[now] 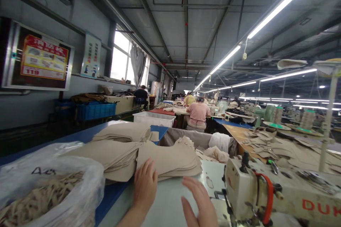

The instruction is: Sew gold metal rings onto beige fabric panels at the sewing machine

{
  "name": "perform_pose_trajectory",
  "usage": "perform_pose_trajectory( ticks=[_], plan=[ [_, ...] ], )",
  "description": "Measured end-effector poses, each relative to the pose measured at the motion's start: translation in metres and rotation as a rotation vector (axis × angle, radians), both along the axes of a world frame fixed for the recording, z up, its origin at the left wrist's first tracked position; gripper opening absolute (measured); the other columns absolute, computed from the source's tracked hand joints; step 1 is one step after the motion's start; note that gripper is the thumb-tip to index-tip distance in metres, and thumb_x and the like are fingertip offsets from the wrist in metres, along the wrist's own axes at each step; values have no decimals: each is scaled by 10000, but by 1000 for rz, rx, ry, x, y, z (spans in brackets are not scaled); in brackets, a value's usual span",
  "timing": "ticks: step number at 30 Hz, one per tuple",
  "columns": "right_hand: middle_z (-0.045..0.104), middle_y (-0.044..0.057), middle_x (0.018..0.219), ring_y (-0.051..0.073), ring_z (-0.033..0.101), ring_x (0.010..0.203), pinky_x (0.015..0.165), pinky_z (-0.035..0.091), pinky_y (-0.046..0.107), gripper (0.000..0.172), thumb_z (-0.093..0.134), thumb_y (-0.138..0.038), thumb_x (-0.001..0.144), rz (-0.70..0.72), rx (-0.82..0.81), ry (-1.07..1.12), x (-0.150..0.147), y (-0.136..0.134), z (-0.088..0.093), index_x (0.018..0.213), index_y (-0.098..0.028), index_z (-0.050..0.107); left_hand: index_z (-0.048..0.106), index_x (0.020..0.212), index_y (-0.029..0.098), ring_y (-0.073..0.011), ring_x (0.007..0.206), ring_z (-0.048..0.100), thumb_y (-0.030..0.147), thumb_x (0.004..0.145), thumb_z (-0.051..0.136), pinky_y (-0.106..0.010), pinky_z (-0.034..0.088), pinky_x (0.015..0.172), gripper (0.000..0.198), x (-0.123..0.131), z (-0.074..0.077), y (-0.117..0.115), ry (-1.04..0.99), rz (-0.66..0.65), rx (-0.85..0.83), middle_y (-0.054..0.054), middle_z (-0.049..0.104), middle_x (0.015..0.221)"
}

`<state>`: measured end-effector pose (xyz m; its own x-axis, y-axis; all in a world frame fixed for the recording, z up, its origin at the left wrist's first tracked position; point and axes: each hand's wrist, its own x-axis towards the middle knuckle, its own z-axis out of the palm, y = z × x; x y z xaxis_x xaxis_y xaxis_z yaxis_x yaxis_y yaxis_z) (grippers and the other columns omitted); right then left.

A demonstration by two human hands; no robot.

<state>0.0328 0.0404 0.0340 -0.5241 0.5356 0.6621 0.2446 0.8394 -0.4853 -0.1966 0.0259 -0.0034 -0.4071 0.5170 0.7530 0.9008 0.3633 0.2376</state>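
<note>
My left hand (146, 183) rests its outstretched fingertips against the front edge of a stack of beige cut fabric pieces (169, 158). Just in front of that stack's right side, my right hand (198, 200) hovers above the pale machine table (166, 198), thumb and fingers apart and nothing in them. A second beige stack (114, 154) lies to the left, and a third (122, 131) sits behind it. Close by on the right stands a white sewing machine (245, 184) with a red band on its head.
A clear plastic bag (87, 170) of beige strips takes up the near left. Behind the stacks are a grey cloth bin (183, 136) and a white tub (154, 118). A person in pink (198, 111) sits farther back. More cut pieces (287, 149) cover the right-hand table.
</note>
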Motion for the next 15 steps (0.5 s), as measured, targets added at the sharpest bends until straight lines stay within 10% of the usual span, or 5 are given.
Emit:
perform_pose_trajectory(
  ticks=[5,10,15],
  plan=[
    [466,145,1386,308,390,1304,1075,321,458,415,531,-182,813,-436,-279,30,-107,62,30,1224,-125,528,569,1086,115,-312,1138,557,217,896,330,-478,459,929,322,-12,-11,-8,-76,86,223,-192,596,1213],
    [515,198,1280,404,388,1266,1014,320,556,304,499,-229,894,-627,-512,-75,-107,123,29,1139,-61,565,472,1167,157,-317,1180,512,238,892,365,-514,446,971,306,-12,-33,7,-274,27,447,-179,534,1224],
    [575,78,1180,240,579,1034,874,488,454,299,585,-324,893,-532,-681,-215,-101,176,15,1139,-155,570,407,1232,138,-341,1279,408,197,894,342,-593,367,1022,348,1,-39,26,-431,-6,493,-224,448,1306]
  ],
)
